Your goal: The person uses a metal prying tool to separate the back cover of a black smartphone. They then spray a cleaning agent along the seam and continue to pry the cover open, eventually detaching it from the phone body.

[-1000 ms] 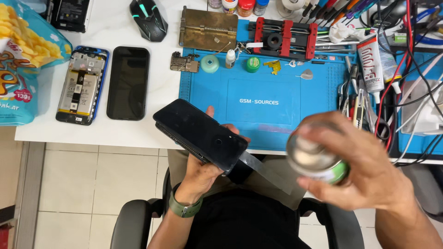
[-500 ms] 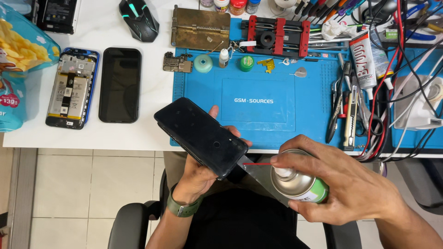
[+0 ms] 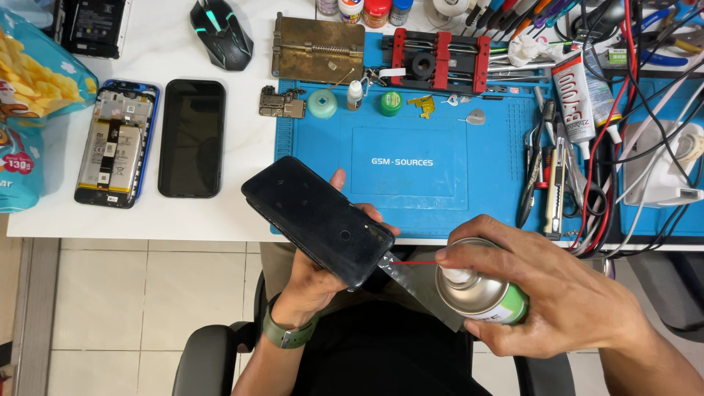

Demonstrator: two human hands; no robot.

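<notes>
The left hand (image 3: 315, 282) has its grip closed round a black phone (image 3: 317, 221), holding it tilted in the air just off the front edge of the desk (image 3: 220, 220), above the lap; the right hand (image 3: 565, 301) is clamped on a silver spray can (image 3: 480, 293) with a green band, a finger resting on its white nozzle; a thin red straw (image 3: 414, 262) runs from the nozzle to the phone's lower corner, where its tip seems to touch or nearly touch the edge.

As I see it, the risk lies in that straw: a small wobble of either hand could slide it off the seam and send spray onto the dark clothing or the chair (image 3: 209, 359) below; too long a press might flood the phone with liquid. The phone is pinched by its sides over open floor (image 3: 132, 308), so a wet surface could make it slip.

On the desk, a blue work mat (image 3: 440, 198) carries a small green pot (image 3: 391, 103), a pale green lidded tub (image 3: 322, 103) and a little white dropper bottle (image 3: 355, 94); their contents are hidden. An opened snack bag (image 3: 29, 110) at the left edge shows yellow crisps inside. A phone with its back off (image 3: 116, 143) lies beside a dark glass panel (image 3: 192, 137).
</notes>
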